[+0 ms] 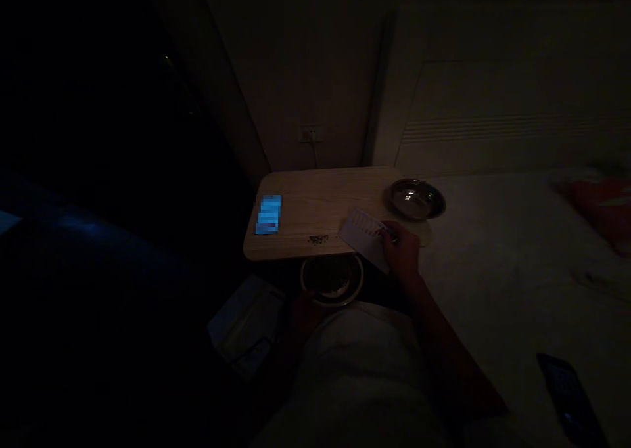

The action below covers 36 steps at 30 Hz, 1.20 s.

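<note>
The room is very dark. A pale wooden desk with round corners [335,192] stands by the wall [276,73]. The right hand [403,254] holds a flat white card with a row of narrow marks [362,232], with the fingers closed on its right side. The card is over the near edge of the desk, right of the middle, and part of it sticks out past that edge.

A round metal bowl with a pale rim [361,278] is just past the near edge of the desk, in front of the person's white top [365,349]. The bowl has dark stuff inside, and a bright patch shows near its bottom. It is too dark to tell what the stuff is. The left hand [306,311] touches the near left part of this rim. I cannot tell how wide or tight its fingers are.

A little pile of small dark bits [318,239] lies on the desk, between the card and a phone with a bright blue screen [269,215] at the left end. A shiny silver metal bowl [417,200] sits at the far right corner, next to the bed with a white sheet [483,257]. Its inside shines, but I cannot tell if it holds anything.
</note>
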{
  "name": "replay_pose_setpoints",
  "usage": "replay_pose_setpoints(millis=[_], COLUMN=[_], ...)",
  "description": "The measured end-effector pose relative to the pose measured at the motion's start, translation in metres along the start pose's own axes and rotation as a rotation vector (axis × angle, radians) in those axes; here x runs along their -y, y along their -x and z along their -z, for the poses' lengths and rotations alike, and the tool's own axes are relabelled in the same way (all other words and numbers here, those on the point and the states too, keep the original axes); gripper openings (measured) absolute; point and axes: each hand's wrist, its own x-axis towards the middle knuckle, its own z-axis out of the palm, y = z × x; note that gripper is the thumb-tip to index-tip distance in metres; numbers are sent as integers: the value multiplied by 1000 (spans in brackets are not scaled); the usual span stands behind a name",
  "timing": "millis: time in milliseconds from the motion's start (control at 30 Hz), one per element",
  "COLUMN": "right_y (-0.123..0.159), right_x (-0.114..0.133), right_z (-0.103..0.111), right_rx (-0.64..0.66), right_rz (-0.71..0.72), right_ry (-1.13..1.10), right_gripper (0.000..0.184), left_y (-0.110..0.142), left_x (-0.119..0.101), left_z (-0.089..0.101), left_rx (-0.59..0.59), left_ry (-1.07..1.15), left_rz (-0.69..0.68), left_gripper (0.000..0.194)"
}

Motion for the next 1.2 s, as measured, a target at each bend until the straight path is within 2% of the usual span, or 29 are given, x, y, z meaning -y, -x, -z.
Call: replay_pose_setpoints(millis=[233,367,433,533,667,867,1067,1200], right_y=[1,1,0,0,3,8,11,10], right_x=[7,14,17,20,21,20,19,14], right_z=[-5,-7,-7,-7,-8,-7,-5,-1], right_rx=[59,107,107,109,126,140,193,131], right_rz=[35,55,67,73,61,77,98,75], right_ry=[-2,-17,-21,-37,-36,-52,-61,-101], right_gripper=[35,35,35,34,33,33,32,32], left_y=[-3,-8,-7,-1,3,-1,2,-1], left_x=[0,4,5,3,-1,-1,0,0], left_z=[6,9,7,0,-6,3,-2,2], left_rx=[-6,-54,-63,-66,-39,12,-34,-63], left_ry=[-46,-60,-53,-56,-27,-35,-29,-41], left_rz=[17,-39,-64,-24,7,4,-23,-15], left_gripper=[39,40,41,41,45,51,39,41])
